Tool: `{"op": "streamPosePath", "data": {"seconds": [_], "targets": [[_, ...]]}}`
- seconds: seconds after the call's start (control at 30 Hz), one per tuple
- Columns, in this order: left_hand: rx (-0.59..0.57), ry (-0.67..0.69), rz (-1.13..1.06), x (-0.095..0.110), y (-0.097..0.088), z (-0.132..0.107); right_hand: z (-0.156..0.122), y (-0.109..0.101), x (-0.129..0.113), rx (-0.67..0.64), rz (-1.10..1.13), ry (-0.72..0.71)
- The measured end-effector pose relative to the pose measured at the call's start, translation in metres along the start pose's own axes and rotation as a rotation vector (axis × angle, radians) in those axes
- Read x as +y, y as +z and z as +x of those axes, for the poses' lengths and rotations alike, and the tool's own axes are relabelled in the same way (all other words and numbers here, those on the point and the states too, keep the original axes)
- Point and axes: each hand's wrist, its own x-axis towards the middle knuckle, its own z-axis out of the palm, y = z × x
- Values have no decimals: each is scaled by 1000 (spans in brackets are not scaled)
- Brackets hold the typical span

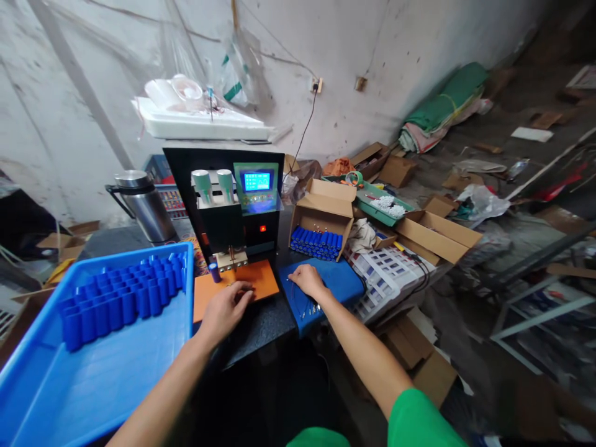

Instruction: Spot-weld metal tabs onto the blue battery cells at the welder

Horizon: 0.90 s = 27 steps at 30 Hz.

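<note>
My left hand [229, 305] rests on the orange plate [263, 277] of a black spot welder [222, 227]. Its fingers are curled together just in front of the copper-coloured electrodes [231, 253]; whatever they may hold is hidden. One blue cylindrical battery cell [213, 272] stands upright on the plate, left of the electrodes and apart from my hand. Over a blue pad [342, 282], the fingertips of my right hand [307, 279] pinch a thin wire lead [292, 287]. More leads with shiny ends [313, 308] lie on the pad below that hand.
At left, a blue tray [116, 385] holds several rows of upright blue cells. An open cardboard box [326, 202] with stacked cells stands behind the pad. A steel jug [144, 208], a white plastic basket [384, 279] and a green tray [379, 214] surround the work area.
</note>
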Motion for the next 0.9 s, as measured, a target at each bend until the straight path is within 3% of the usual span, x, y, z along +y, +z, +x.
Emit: {"op": "streamPosePath", "data": {"seconds": [0.17, 0.33, 0.73, 0.9], "targets": [[20, 5, -7, -2, 2, 0, 2, -11, 1, 54, 656, -15], [12, 13, -61, -5, 4, 0, -2, -26, -14, 62, 988, -13], [66, 31, -95, -2, 5, -2, -6, -21, -31, 54, 1162, -2], [43, 15, -121, 0, 5, -2, -3, -21, -34, 178, 1077, -33]]}}
